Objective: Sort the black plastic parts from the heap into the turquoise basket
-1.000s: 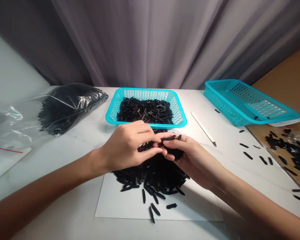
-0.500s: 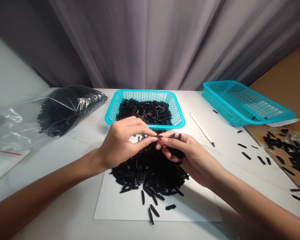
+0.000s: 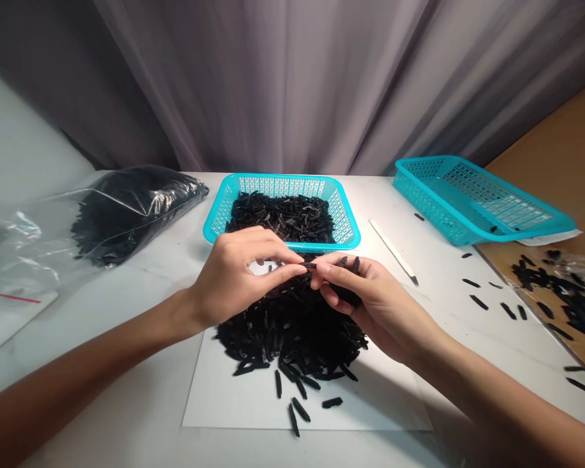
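Bag [image 3: 136, 211] at ten o'clock, bulging; left hand [image 3: 238, 273] pinching one end of a piece [image 3: 310, 265] at centre; basket [image 3: 316, 247] at twelve, part filled; pile [image 3: 292, 338] at six, seemingly left to handle; right hand [image 3: 370, 286] pinching the other end, cupping more pieces [image 3: 355, 265]

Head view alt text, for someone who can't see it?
The left hand and right hand pinch a small black piece between them above a pile of similar pieces on a white sheet; a turquoise basket holding more stands behind.
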Demonstrator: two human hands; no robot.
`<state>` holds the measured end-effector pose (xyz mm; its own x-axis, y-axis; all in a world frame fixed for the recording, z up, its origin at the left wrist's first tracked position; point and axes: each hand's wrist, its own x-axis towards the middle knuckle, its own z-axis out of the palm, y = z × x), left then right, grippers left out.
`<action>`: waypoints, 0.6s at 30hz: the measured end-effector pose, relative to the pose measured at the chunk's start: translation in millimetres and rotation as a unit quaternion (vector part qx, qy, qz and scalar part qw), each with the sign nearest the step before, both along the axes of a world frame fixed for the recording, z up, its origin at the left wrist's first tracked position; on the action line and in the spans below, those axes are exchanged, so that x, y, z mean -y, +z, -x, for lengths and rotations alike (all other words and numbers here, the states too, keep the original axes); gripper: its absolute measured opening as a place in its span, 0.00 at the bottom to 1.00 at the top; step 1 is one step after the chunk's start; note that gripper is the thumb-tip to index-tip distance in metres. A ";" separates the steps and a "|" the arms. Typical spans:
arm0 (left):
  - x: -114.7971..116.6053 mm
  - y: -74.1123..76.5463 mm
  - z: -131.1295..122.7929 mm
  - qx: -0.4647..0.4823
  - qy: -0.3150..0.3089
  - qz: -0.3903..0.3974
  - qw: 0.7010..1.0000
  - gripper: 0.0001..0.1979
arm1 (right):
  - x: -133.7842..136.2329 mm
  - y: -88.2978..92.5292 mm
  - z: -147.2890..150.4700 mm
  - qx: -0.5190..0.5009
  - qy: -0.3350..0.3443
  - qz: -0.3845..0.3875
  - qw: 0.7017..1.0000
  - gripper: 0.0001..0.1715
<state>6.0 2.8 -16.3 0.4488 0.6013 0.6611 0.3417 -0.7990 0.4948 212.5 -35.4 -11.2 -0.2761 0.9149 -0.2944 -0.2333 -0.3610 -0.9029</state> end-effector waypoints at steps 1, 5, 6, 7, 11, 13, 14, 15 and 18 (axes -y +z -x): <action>-0.2 0.3 0.1 0.000 -0.001 -0.002 1.000 0.03 | 0.1 0.5 -0.1 0.003 0.001 -0.001 1.000 0.12; -1.8 1.3 0.9 -0.001 -0.005 -0.003 1.000 0.02 | 0.3 3.3 0.3 0.015 0.001 -0.002 1.000 0.13; -2.3 1.3 1.2 0.000 -0.005 -0.003 1.000 0.02 | 0.3 3.9 0.4 0.016 0.001 -0.002 1.000 0.13; -2.6 1.2 1.5 0.000 -0.006 -0.002 1.000 0.02 | 0.3 4.4 0.6 0.016 0.000 -0.002 1.000 0.14; -1.5 1.6 0.5 -0.001 -0.010 -0.003 1.000 0.03 | 0.1 4.0 0.6 0.015 -0.002 -0.004 1.000 0.13; -0.5 2.6 -0.5 0.001 -0.011 -0.003 1.000 0.03 | -0.1 2.8 0.3 0.014 -0.002 -0.006 1.000 0.13; -0.9 2.9 -0.5 0.002 -0.012 -0.002 1.000 0.03 | -0.3 2.1 0.1 0.013 -0.003 -0.005 1.000 0.13; -2.4 2.8 0.2 0.001 -0.011 0.001 1.000 0.02 | -0.6 1.5 -0.2 0.011 -0.003 -0.003 1.000 0.12; -16.1 -2.4 8.3 -0.008 0.028 0.022 0.999 0.02 | -1.3 0.2 -0.7 -0.003 0.015 0.024 1.000 0.11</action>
<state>-2.3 19.0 -18.7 0.4234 0.6539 0.6270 0.3938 -0.7561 0.5227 213.2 -34.1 -11.0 -0.3046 0.8910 -0.3366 -0.2279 -0.4113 -0.8825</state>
